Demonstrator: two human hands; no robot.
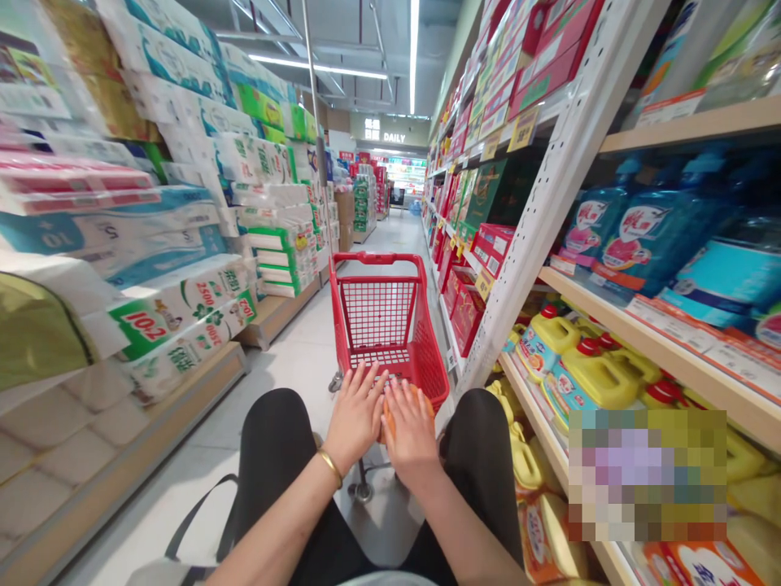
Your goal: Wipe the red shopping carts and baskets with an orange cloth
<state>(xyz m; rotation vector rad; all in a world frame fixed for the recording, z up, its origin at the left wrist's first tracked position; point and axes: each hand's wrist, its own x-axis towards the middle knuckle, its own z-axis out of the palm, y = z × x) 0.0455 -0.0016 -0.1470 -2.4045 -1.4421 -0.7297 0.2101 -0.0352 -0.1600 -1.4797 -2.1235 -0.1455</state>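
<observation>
Cart [421, 362], long axis along aisle [293, 358], pointing away; hands [359, 411] [407, 423] flat, outstretched, right one over orange object [430, 406].

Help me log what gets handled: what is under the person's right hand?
An orange thing shows at the edges of the right hand. Most of it is covered, so its full shape and what it is cannot be told.
</observation>
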